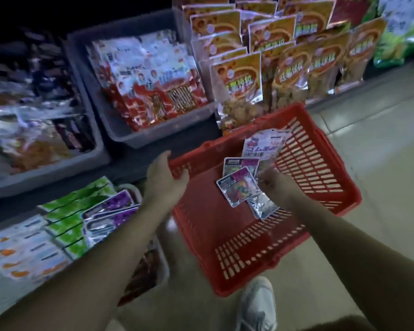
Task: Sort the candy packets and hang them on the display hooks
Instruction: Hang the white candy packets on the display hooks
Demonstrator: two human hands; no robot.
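L hand (164,180) grips the far-left rim of the red basket (201,211), thumb on the outside, fingers curled over the edge. The basket sits tilted in front of the person, above the floor (380,163); can't tell if anything else props it.

R hand (271,185) is inside the basket, fingers curled on a fanned bunch of candy packets (238,188). It's blurred, so the exact grip isn't clear. In the bunch:
- front packet w/ purple label and coloured sweets
- 2nd purple packet (240,164) just behind it, partly covered
- silver packet (263,207) sticking out below the hand

A bigger white packet (263,145) stands above the hand, near the basket's far wall; can't tell if the hand holds it too.

Shelves on the left & ahead:
- grey bin (120,130) full of red-white packs (151,80)
- 2nd grey bin (46,175) to its left, contents dark and blurred
- rows of orange bags (239,75) standing upright behind the basket, green bags (397,37) at top right
- lower shelf: green packs (74,206), purple packs (110,211) beside them, white packs (22,247) w/ orange marks at far left

A white shoe (257,304) shows on the floor below the basket's near corner.
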